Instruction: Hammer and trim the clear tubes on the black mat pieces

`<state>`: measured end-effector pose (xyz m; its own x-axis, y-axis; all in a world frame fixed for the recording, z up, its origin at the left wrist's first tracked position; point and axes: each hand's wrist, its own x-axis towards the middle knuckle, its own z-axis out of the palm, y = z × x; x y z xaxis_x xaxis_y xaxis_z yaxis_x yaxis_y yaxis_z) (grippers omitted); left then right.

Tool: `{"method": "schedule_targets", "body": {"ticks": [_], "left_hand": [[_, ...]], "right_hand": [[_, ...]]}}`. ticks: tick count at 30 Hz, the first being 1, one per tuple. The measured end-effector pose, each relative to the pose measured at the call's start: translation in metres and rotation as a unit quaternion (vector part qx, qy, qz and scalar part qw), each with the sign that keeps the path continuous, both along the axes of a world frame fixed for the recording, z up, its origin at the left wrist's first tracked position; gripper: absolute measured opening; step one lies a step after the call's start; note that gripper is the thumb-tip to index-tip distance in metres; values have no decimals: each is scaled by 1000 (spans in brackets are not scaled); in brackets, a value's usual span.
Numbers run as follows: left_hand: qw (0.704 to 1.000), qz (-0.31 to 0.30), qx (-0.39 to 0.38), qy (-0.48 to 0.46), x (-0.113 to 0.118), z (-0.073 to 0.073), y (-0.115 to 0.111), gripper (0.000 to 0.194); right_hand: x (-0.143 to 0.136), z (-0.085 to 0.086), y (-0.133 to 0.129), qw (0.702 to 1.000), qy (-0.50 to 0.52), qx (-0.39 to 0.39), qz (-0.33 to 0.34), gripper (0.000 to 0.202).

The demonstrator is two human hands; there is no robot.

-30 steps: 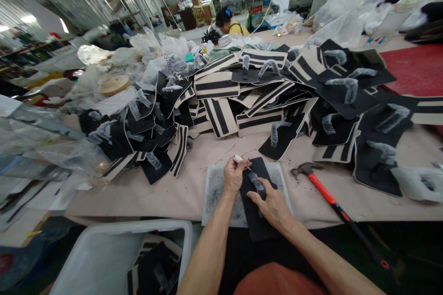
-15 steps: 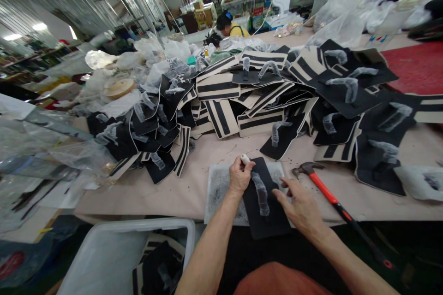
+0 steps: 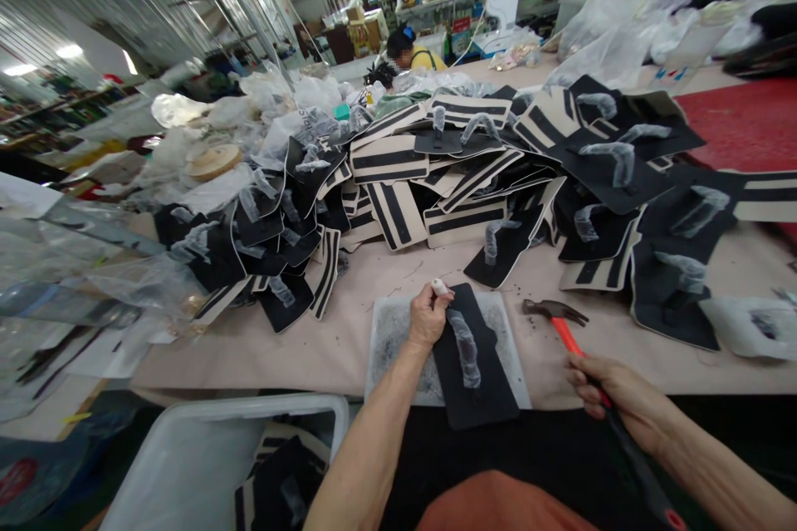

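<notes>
A black panel [image 3: 491,365] with a plastic-wrapped handle [image 3: 466,348] lies slanted over a speckled pale slab [image 3: 392,340] at the table's front edge. At its upper left edge my left hand [image 3: 429,315] is closed on the panel; a white wrapping [image 3: 439,286] shows at a fingertip. To the right, my right hand [image 3: 613,394] is wrapped round the red and black handle of a claw hammer [image 3: 564,332]. The hammer's head rests on or just above the tabletop, right of the slab.
Behind the slab rises a heap of black panels [image 3: 398,211] with beige-striped backs and wrapped handles. A white bin [image 3: 217,411] holding panels stands at lower left. Plastic bags [image 3: 299,91] cover the far left. A person in yellow [image 3: 427,58] sits beyond the heap.
My right hand has left the black panel's right side, moved right and closed round the hammer's handle. The hammer has shifted slightly. My left hand stays at the panel's edge.
</notes>
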<state>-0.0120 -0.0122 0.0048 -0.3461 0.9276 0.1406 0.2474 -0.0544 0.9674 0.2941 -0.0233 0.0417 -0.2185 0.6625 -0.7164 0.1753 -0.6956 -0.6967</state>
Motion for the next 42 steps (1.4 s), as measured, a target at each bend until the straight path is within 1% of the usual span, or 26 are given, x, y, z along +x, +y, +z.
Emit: {"method": "schedule_targets", "body": {"ticks": [2, 4, 5, 6, 8, 10, 12, 14, 15, 16, 19, 20, 21, 25, 26, 28, 29, 30, 31, 34, 35, 36, 37, 39, 41, 42], "left_hand": [[1000, 7, -2, 30, 1, -1, 0, 11], [998, 6, -6, 65, 3, -3, -1, 8], [997, 3, -6, 79, 3, -3, -2, 7], [996, -2, -6, 90, 4, -3, -2, 7], [994, -14, -1, 108, 4, -4, -3, 9], [992, -18, 5, 124, 3, -4, -4, 11], [991, -21, 6, 131, 3, -4, -4, 9], [991, -21, 4, 129, 2, -5, -3, 7], [992, -21, 3, 123, 2, -5, -3, 6], [993, -18, 2, 117, 2, -5, -3, 6], [995, -13, 1, 104, 2, -4, -3, 8], [995, -13, -1, 102, 2, -3, -3, 9], [995, -13, -4, 101, 3, -3, -3, 8], [994, -14, -14, 111, 2, -1, -4, 5], [993, -17, -12, 116, 2, -1, -4, 5], [993, -22, -4, 119, 2, -2, -4, 6], [993, -23, -2, 119, 1, -2, -4, 7], [992, -24, -3, 120, 1, -2, -4, 6], [992, -23, -7, 123, 1, -2, -4, 6], [990, -20, -24, 140, 0, -3, -4, 6], [989, -21, -24, 142, 0, -3, -4, 7], [989, -23, -22, 142, 0, -3, -4, 7], [990, -23, -17, 139, 0, -4, -4, 7], [991, -24, -8, 130, 0, -3, -4, 6], [992, -25, -9, 120, 1, -2, -5, 6], [993, -26, -10, 113, 1, -1, -6, 7]], "right_hand": [[-21, 24, 0, 1000, 11, 10, -10, 23], [-41, 48, 5, 992, -41, 112, 30, 31], [-49, 60, 10, 976, -79, 194, 56, 35], [-56, 70, 15, 947, -121, 286, 82, 38], [-67, 85, 28, 857, -201, 458, 127, 39], [-74, 92, 39, 761, -270, 562, 181, 39], [-80, 94, 47, 692, -320, 591, 263, 37], [-83, 96, 51, 651, -349, 585, 335, 35], [-85, 99, 53, 641, -354, 586, 348, 34], [-86, 101, 53, 638, -353, 594, 340, 35], [-90, 108, 51, 660, -336, 628, 239, 41], [-91, 108, 51, 664, -331, 633, 221, 43], [-91, 107, 50, 666, -331, 630, 226, 43], [-90, 103, 53, 651, -338, 579, 356, 34], [-90, 104, 53, 660, -333, 574, 351, 33], [-90, 106, 53, 692, -316, 586, 278, 34], [-91, 107, 52, 704, -310, 594, 236, 36], [-92, 107, 51, 707, -307, 598, 218, 37], [-92, 105, 50, 702, -311, 598, 230, 37], [-92, 100, 52, 664, -334, 558, 369, 32], [-90, 99, 53, 665, -340, 532, 399, 31], [-87, 97, 55, 681, -340, 506, 406, 31], [-82, 94, 56, 710, -330, 479, 396, 33], [-68, 81, 55, 785, -285, 416, 359, 40], [-46, 56, 51, 854, -229, 337, 323, 45], [-32, 40, 48, 879, -212, 298, 305, 46]]}}
